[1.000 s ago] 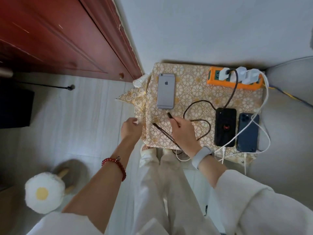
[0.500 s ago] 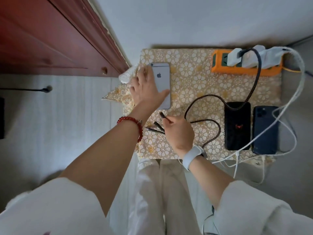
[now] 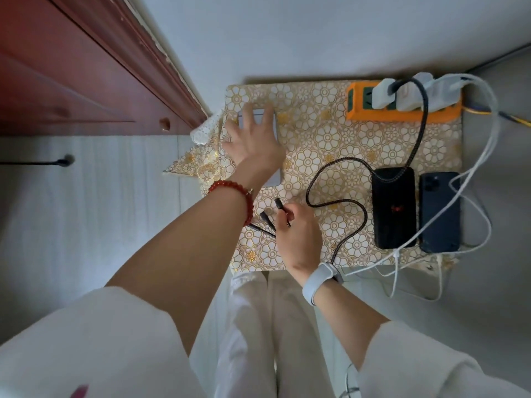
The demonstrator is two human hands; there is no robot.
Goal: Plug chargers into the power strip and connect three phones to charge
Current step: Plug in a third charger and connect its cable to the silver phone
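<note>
Left hand (image 3: pixel 253 142) lies flat with fingers spread on the silver phone (image 3: pixel 271 124), covering most of it, far-left part of the floral tablecloth (image 3: pixel 321 133); right hand (image 3: pixel 298 237) sits just behind and right of it, fingers pinched on the black braided cable (image 3: pixel 336 168) near its split end, connector tips (image 3: pixel 268 218) poking out left of the knuckles. Right of the right hand, black phone (image 3: pixel 395 214) and dark blue phone (image 3: pixel 439 214) lie side by side, white cables (image 3: pixel 485 139) draped over the blue one. Beyond them, orange power strip (image 3: pixel 402 110) holds three white chargers (image 3: pixel 416 90), well apart from both hands.
</note>
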